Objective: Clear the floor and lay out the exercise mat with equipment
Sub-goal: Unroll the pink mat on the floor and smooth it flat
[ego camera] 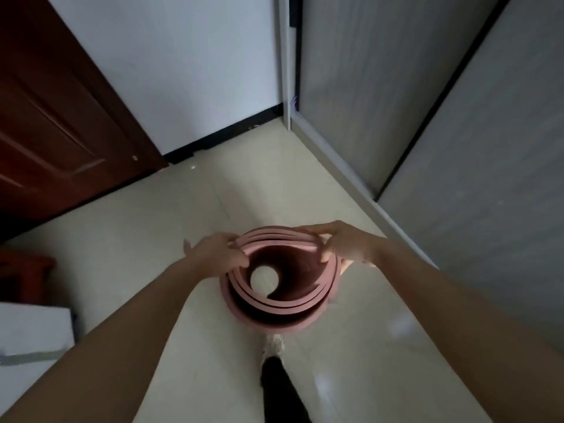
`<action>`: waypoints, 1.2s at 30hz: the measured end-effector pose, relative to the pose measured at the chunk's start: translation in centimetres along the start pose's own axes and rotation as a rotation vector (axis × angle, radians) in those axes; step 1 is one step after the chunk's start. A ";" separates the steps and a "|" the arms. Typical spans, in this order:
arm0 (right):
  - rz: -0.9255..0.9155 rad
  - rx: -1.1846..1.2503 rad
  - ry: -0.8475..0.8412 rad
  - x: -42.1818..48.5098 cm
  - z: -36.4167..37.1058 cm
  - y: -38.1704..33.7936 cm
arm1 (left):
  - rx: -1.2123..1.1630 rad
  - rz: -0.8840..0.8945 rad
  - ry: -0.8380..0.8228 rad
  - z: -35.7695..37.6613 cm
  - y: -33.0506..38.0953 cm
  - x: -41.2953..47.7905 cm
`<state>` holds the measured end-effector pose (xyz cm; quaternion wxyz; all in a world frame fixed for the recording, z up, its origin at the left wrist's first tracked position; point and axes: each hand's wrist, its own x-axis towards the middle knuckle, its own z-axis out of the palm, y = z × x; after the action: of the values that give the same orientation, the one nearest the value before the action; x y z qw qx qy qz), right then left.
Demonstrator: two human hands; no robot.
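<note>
L hand (218,250), R hand (345,245): each grip pinching top rim of upright mat roll (283,312); open floor (183,215) ahead

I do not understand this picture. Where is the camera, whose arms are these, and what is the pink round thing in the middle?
There is no machine here. A person wears one wide-angle camera on the head, looking down, so the two bare arms are the person's own. The pink thing is a rolled exercise mat, seen from its upper end; through its hollow middle the pale floor shows. The left hand and the right hand each grip the top edge of the roll, on opposite sides. Whether its lower end touches the floor cannot be told. Below it is the person's shoe. A dark door stands at the left, grey sliding panels at the right.
</note>
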<state>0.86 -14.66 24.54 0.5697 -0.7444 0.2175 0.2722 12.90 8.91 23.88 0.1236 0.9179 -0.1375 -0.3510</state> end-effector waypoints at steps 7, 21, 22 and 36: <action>0.047 -0.047 0.041 14.1 -1.8 -7.9 | -0.005 0.082 -0.128 -7.6 -2.8 11.7; -0.014 -0.620 0.170 27.9 6.0 -14.5 | 0.324 -0.006 -0.558 -18.1 -4.4 35.4; 0.009 -0.668 0.182 28.8 6.9 -13.7 | 0.325 -0.006 -0.593 -17.7 -5.1 36.0; 0.004 -0.229 1.012 47.7 0.8 -8.0 | -0.202 0.536 -0.609 -9.9 -12.0 55.1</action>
<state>41.93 -12.49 -0.93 0.3078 -0.8399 0.4360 -0.0988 61.09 2.68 -6.48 0.2535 0.6874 -0.3667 -0.5733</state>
